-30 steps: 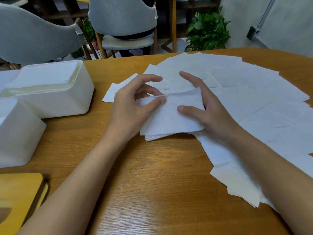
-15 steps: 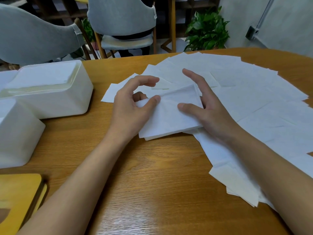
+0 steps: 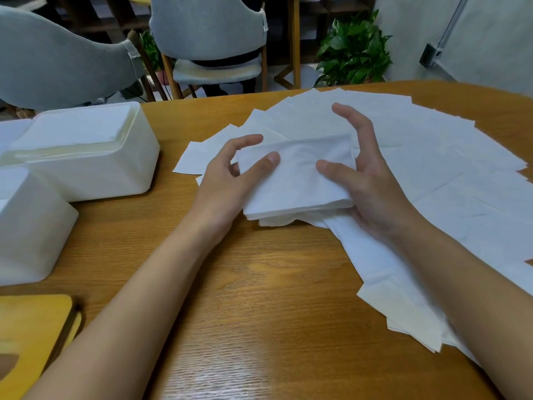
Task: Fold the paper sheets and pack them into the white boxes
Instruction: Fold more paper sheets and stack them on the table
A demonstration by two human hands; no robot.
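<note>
A folded stack of white paper sheets [image 3: 297, 180] is held just above the table's middle. My left hand [image 3: 227, 180] grips its left edge, thumb on top and fingers curled behind. My right hand [image 3: 366, 180] holds the right edge, thumb pressing on top, fingers spread upward behind it. Many unfolded white sheets [image 3: 432, 168] lie fanned over the right half of the table. A white box [image 3: 86, 157] at the left holds folded sheets up to its rim. A second white box [image 3: 28, 226] stands nearer, at the left edge.
The wooden table [image 3: 259, 313] has bare surface in front of me. A yellow wooden lid [image 3: 31, 336] lies at the near left corner. Two grey chairs [image 3: 207, 27] and a green plant [image 3: 354, 50] stand beyond the far edge.
Both hands have gathered the folded stack and lifted it slightly off the spread sheets. My right fingers rose from lying flat on the paper to standing behind the stack.
</note>
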